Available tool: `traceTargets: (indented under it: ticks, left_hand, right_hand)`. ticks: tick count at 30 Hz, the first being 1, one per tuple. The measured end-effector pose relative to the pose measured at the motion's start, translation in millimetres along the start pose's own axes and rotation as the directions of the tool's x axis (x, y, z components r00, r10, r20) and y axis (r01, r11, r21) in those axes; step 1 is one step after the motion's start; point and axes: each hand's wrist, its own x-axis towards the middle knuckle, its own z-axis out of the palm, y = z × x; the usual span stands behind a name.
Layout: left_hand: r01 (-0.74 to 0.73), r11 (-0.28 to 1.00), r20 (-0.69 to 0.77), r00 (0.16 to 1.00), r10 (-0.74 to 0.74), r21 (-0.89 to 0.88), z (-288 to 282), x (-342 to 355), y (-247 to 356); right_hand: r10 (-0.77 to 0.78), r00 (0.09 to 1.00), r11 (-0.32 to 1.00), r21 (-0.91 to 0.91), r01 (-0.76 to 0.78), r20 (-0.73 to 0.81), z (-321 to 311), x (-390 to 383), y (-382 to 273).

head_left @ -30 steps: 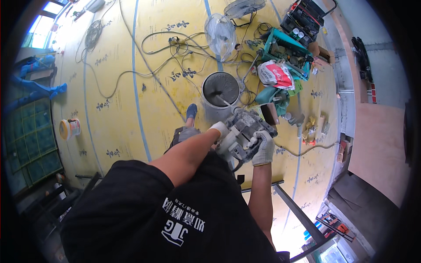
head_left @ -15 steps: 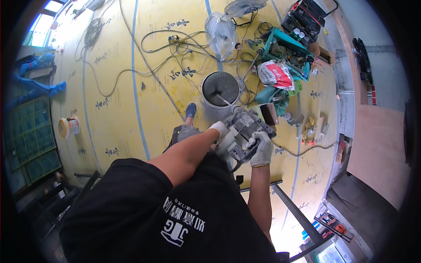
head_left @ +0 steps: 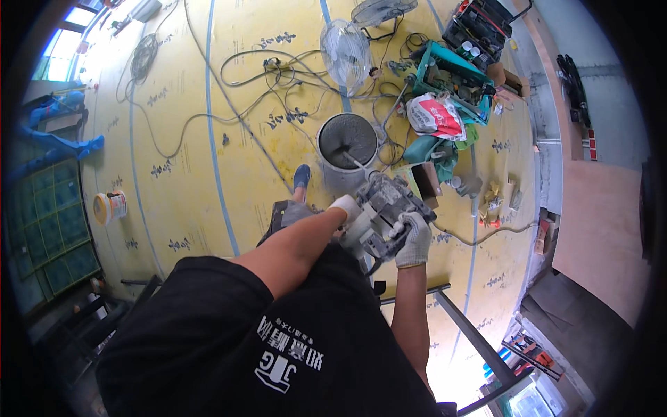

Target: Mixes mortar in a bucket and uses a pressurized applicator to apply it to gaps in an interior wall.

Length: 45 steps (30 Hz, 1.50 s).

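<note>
Both my hands, in whitish work gloves, hold a grey, mortar-spattered electric paddle mixer (head_left: 392, 201) in front of my waist. My left hand (head_left: 346, 207) grips its left side, the fingers partly hidden behind the wrist. On the right side, my right hand (head_left: 415, 240) is closed round the handle. A thin shaft (head_left: 356, 162) slants from the mixer into wet grey mortar (head_left: 339, 132), where the paddle end is sunk out of sight. A light grey bucket (head_left: 340, 182) holds the mortar and stands on the floor just ahead of the mixer.
A shoe (head_left: 302, 175) stands left of the bucket. Beyond lie loose cables (head_left: 243, 83) and a floor fan (head_left: 345, 59). To the right are a red-and-white bag (head_left: 436, 117), a teal crate (head_left: 445, 59) and an open carton (head_left: 425, 184). A small pail (head_left: 111, 207) sits far left.
The mixer and both hands stay nearly in place with the shaft in the mortar. The whole view has shifted very slightly; the grip is unchanged.
</note>
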Motion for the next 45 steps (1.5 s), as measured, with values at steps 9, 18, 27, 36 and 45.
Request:
traceTargets:
  ticks: [9, 18, 27, 36, 45]
  left_hand:
    - [0.086, 0.993, -0.002, 0.996, -0.086, 0.076, -24, -37, 33]
    - [0.022, 0.999, -0.044, 0.999, -0.023, -0.033, -15, -28, 24]
    - [0.027, 0.999, -0.146, 0.989, -0.033, -0.045, 0, -27, 26]
    - [0.097, 0.974, -0.114, 0.986, -0.123, -0.206, -31, -54, 51]
    - [0.02, 0.973, -0.246, 0.966, -0.078, -0.228, 13, -12, 25]
  right_hand:
    - [-0.052, 0.998, 0.998, 0.019, 0.052, -0.041, 12, -11, -8]
    - [-0.056, 0.997, 0.998, 0.028, 0.057, -0.045, 10, -13, -3]
    - [-0.059, 0.998, 0.997, -0.055, 0.057, -0.033, 7, -12, -3]
    - [-0.134, 0.991, 0.991, -0.025, 0.134, 0.028, 7, -15, -6]
    - [-0.154, 0.985, 0.987, -0.044, 0.157, 0.075, 6, -16, -9]
